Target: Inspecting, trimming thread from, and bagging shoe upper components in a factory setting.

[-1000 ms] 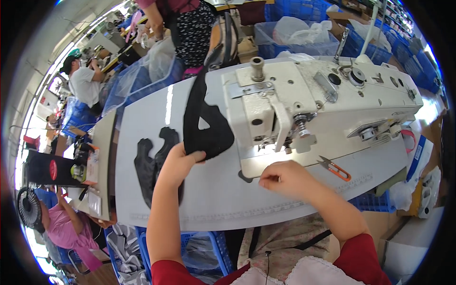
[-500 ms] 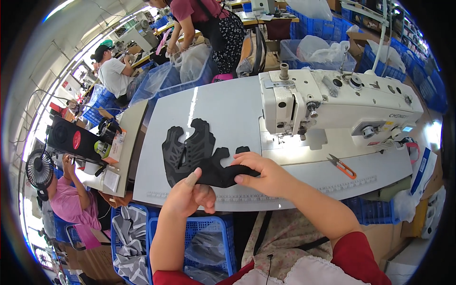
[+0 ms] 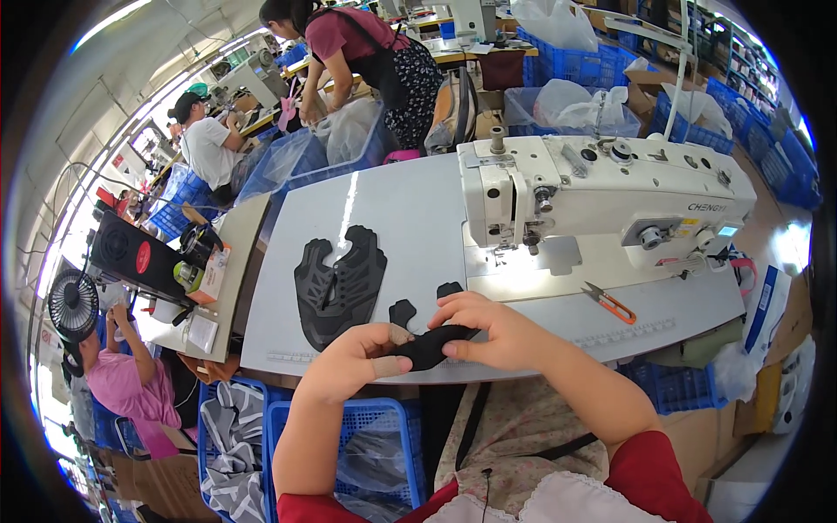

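A black fabric piece [image 3: 429,349] with knobbed ends is bent between my two hands at the near edge of the table. My left hand [image 3: 359,356] pinches its left side, with light wrapping visible on the fingers. On its right side, the thumb and fingers of my right hand [image 3: 488,328] close on the fabric. Two dark lobes stick out beyond my fingers; the rest is partly hidden. Just left of and beyond my hands lie black cut-out pieces [image 3: 349,283] with slotted patterns, flat and overlapping on the pale tabletop [image 3: 410,209].
A white sewing machine [image 3: 602,187] stands to the right, its needle area lit. Orange-handled thread snips [image 3: 610,303] lie before it. A ruler strip [image 3: 636,332] runs along the near edge. Blue baskets [image 3: 410,453] sit below. A black fan [image 3: 73,307] and co-workers are at left.
My left hand has gone from a raised thumb to pinching the fabric piece. That piece has come nearer to me, away from the slotted pieces, and is now folded between both hands.
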{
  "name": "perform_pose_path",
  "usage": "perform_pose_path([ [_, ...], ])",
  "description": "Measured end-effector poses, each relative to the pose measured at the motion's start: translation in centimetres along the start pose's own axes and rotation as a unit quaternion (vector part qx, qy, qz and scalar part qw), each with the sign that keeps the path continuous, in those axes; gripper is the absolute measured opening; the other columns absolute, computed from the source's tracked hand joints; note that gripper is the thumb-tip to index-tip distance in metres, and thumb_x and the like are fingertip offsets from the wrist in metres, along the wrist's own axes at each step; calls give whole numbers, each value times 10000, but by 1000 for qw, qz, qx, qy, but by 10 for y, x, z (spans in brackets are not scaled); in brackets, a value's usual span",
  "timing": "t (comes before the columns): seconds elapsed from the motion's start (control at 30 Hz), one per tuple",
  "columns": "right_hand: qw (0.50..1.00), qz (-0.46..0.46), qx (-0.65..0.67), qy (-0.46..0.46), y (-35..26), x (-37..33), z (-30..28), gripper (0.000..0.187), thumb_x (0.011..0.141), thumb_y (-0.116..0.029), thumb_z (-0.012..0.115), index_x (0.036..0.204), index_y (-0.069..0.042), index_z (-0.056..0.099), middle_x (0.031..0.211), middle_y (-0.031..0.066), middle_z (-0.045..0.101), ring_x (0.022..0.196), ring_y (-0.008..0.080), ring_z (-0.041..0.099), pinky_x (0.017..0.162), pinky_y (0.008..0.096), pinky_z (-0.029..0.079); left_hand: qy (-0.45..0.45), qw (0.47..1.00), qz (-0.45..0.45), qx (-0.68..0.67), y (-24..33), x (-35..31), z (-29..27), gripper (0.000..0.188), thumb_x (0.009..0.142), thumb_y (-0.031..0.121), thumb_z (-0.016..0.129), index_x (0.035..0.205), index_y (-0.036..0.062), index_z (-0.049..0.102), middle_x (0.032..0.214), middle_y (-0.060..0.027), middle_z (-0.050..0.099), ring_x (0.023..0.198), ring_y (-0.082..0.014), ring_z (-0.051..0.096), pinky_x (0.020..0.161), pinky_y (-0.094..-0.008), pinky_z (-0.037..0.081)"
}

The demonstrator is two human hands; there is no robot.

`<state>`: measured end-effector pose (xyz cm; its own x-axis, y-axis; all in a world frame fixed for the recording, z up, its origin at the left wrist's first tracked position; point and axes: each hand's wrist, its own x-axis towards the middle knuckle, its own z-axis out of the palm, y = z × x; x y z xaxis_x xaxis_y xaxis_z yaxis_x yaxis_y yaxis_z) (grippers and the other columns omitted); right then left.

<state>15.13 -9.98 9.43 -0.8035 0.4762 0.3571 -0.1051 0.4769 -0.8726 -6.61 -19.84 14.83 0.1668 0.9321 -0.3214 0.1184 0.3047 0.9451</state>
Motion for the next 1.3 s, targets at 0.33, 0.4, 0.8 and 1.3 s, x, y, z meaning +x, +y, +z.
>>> perform_pose_path([
  [0.33, 1000, -1, 16, 12, -1, -14, -3, 169, 788, -141, 659, 918, -39, 624, 1098, 56, 585, 1175, 267, 434, 980, 396, 340, -48, 993, -24, -102, -14, 5, 15, 293, 740, 16, 649, 1024, -34, 602, 896, -36, 614, 833, -97, 553, 765, -230, 425],
  [0.4, 1000, 3, 13, 11, -1, -16, -4, 177, 792, -134, 660, 941, -44, 629, 1106, 60, 587, 1185, 276, 443, 999, 410, 330, -57, 992, -18, -109, -13, 4, 19, 293, 743, 19, 645, 1027, -39, 602, 902, -40, 615, 838, -101, 553, 773, -233, 424],
  [0.8, 1000, 6, 25, 16, -3, -25, -7, 209, 800, -142, 656, 981, -42, 621, 1132, 73, 576, 1199, 264, 436, 989, 397, 343, -48, 988, 2, -148, -21, 6, 29, 254, 764, 40, 638, 1003, -35, 596, 901, -47, 614, 819, -106, 553, 752, -238, 431],
  [1.3, 995, 62, 35, 64, -4, -42, -6, 241, 807, -154, 642, 1007, -30, 592, 1145, 105, 551, 1194, 260, 443, 999, 379, 335, -6, 985, -28, -170, -21, 8, 47, 236, 752, 36, 668, 971, -36, 617, 862, -39, 619, 779, -105, 560, 716, -232, 436],
])
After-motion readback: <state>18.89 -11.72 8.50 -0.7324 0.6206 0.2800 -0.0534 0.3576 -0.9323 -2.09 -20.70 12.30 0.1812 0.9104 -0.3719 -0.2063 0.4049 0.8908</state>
